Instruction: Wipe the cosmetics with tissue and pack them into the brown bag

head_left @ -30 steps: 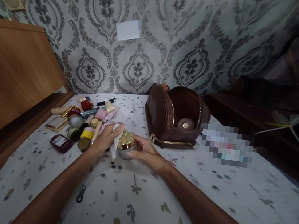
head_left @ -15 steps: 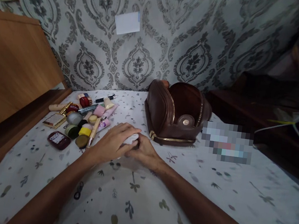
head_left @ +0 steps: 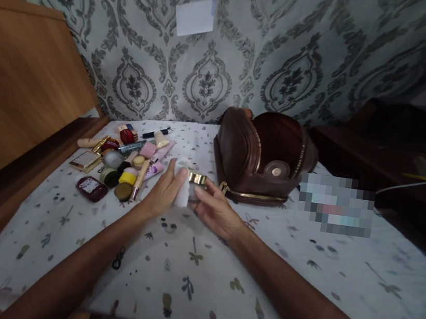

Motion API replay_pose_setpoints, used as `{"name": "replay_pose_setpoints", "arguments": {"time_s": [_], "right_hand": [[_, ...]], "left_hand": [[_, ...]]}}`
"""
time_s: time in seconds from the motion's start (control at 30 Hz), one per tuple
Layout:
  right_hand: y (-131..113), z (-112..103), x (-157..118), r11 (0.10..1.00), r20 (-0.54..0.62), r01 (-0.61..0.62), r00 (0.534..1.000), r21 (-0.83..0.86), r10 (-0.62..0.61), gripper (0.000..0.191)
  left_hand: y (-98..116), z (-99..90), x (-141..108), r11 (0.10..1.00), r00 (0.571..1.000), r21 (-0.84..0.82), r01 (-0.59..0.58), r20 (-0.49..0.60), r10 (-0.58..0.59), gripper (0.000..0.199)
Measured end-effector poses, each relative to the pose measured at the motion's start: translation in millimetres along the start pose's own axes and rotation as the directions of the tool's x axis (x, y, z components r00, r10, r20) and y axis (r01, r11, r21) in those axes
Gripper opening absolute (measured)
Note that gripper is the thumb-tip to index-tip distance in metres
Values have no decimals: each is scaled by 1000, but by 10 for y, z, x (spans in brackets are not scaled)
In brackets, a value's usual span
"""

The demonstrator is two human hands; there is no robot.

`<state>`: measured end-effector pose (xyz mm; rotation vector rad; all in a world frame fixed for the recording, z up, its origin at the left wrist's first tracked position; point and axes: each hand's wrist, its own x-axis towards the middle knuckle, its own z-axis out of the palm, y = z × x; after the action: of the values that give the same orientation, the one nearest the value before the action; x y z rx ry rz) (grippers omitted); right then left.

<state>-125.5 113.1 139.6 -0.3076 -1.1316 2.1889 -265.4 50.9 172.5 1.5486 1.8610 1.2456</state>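
In the head view, a white cloth or tissue [head_left: 182, 193] is pinched in my left hand [head_left: 162, 190]. My right hand [head_left: 216, 209] grips a small jar with a shiny gold band [head_left: 197, 179], its fingers around the lower part. The cloth rests against the jar's left side. Left of my hands lies a group of cosmetics, with a yellow-banded jar [head_left: 128, 176], a pink-capped tube [head_left: 148, 149] and a dark red compact-like item [head_left: 92, 188]. Behind my right hand stands a brown leather bag [head_left: 233, 154], unzipped, its front flap folded down.
A patterned white sheet [head_left: 189, 282] covers the surface. To the left rises a wooden panel [head_left: 22, 61]. Right of the bag is a blurred-out item [head_left: 335, 204], with a pale cable [head_left: 406, 185] beyond it. A black pen [head_left: 155, 133] lies near the wallpapered wall.
My hands have drawn slightly apart, and the gold-banded jar shows between them. More of the white cloth is visible. The whole view has shifted, with the bag and cosmetics appearing farther right.
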Motion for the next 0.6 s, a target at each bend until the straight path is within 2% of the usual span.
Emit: {"name": "replay_pose_setpoints", "arguments": {"time_s": [0.13,0.23,0.3,0.37,0.5,0.6], "right_hand": [[17,-27,37,991,-34,8,999,130,-3,33],[19,-33,47,981,-40,-7,999,193,15,30],[14,-33,45,972,-30,-41,998,230,49,29],[8,-33,41,958,-21,-88,995,274,98,26],[-2,-35,35,926,2,-183,981,329,193,25],[-12,-30,24,923,-7,-189,979,335,203,29]], "left_hand": [[-28,19,-27,968,978,145,-204,78,195,63],[-72,28,-16,883,930,293,-366,86,357,78],[-87,23,-8,818,897,374,-437,117,425,85],[-84,9,-6,775,882,429,-463,136,452,82],[-72,-17,-15,754,873,460,-470,118,473,65],[-93,-30,-19,704,839,500,-504,91,536,64]]}}
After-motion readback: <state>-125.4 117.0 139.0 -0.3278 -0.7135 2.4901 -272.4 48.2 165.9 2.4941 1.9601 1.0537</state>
